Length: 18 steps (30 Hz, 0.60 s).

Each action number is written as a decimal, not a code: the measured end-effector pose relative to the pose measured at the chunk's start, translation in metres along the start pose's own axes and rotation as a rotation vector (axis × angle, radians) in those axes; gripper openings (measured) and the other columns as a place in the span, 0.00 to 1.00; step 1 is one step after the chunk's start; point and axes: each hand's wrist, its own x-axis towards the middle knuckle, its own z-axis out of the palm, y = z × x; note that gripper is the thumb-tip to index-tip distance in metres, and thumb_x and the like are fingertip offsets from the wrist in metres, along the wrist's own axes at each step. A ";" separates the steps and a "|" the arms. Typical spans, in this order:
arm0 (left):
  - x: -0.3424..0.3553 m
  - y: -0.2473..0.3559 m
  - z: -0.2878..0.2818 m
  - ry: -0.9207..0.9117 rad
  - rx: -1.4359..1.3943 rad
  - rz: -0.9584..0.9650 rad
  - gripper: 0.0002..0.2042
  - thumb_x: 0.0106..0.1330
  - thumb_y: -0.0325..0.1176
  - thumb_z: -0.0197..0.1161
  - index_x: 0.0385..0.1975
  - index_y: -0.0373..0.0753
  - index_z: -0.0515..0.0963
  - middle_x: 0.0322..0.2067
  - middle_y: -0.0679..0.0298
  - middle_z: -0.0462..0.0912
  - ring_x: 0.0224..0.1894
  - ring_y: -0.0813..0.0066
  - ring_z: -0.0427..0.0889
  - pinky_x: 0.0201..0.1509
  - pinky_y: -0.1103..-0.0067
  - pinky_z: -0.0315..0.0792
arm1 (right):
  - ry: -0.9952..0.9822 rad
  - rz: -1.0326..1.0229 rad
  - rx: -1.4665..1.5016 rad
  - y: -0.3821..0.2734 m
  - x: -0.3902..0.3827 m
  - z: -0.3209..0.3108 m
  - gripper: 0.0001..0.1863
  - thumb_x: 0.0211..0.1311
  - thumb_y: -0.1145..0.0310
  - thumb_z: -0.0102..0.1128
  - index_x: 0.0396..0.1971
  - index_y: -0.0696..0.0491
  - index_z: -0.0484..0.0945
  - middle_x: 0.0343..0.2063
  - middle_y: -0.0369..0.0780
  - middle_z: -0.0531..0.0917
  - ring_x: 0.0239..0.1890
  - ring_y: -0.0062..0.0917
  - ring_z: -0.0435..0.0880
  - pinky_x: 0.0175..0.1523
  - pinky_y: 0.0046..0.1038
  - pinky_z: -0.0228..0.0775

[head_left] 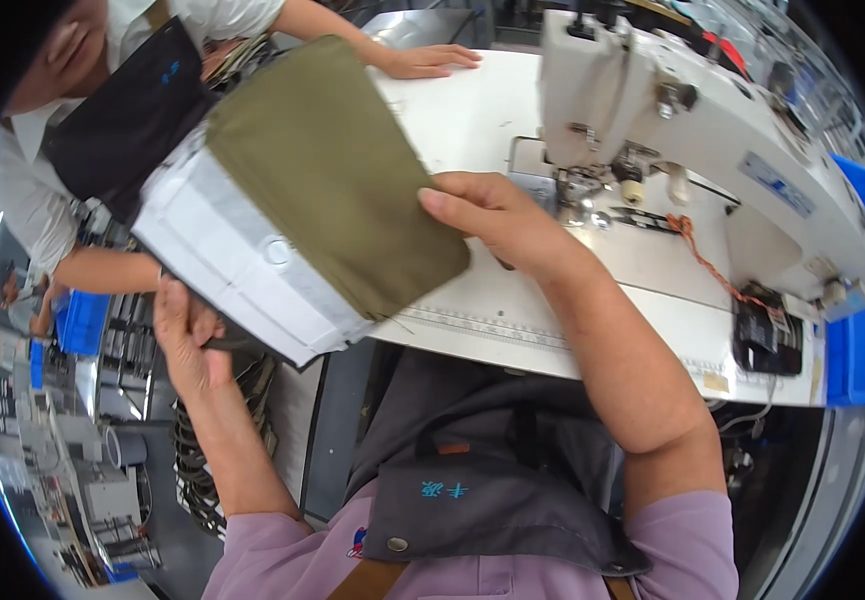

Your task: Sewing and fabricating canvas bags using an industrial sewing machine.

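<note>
My right hand (pixel 488 215) grips the right edge of an olive fabric piece (pixel 323 170), which overlaps a white panel (pixel 213 250) with a small round mark. My left hand (pixel 193 340) is at the lower left corner of this bundle, fingers curled on its dark edge. The bundle is tilted, lifted over the front left of the white sewing table (pixel 453 120). A black fabric piece (pixel 123 130) lies against its upper left, in front of another person in a white shirt.
The other person's hand (pixel 423 62) rests on the table's far edge. A white sewing machine (pixel 693 100) stands right, with thread snips (pixel 643 220) on an orange cord and a black device (pixel 768 345). Blue bins (pixel 853 355) are at far right, machinery and another worker at left.
</note>
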 end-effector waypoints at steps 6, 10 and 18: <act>-0.023 0.023 -0.004 0.009 0.084 0.428 0.07 0.72 0.31 0.63 0.46 0.39 0.76 0.19 0.74 0.66 0.16 0.88 0.57 0.22 0.87 0.59 | 0.595 -0.476 -0.875 0.009 -0.024 0.013 0.18 0.69 0.55 0.61 0.39 0.58 0.84 0.26 0.39 0.84 0.27 0.25 0.83 0.32 0.27 0.71; -0.043 0.026 -0.033 -0.084 0.197 0.565 0.14 0.66 0.32 0.70 0.48 0.38 0.77 0.29 0.71 0.79 0.25 0.90 0.71 0.25 0.89 0.65 | 0.829 -0.349 -0.889 0.006 -0.082 0.020 0.16 0.64 0.59 0.67 0.25 0.57 0.81 0.17 0.38 0.80 0.18 0.27 0.78 0.26 0.27 0.68; -0.045 0.016 -0.020 -0.097 0.134 0.402 0.10 0.67 0.30 0.68 0.45 0.39 0.79 0.23 0.73 0.76 0.20 0.89 0.66 0.21 0.89 0.60 | 1.194 -0.277 -1.043 -0.005 -0.103 -0.022 0.23 0.67 0.52 0.64 0.19 0.55 0.81 0.11 0.37 0.77 0.13 0.26 0.75 0.21 0.27 0.63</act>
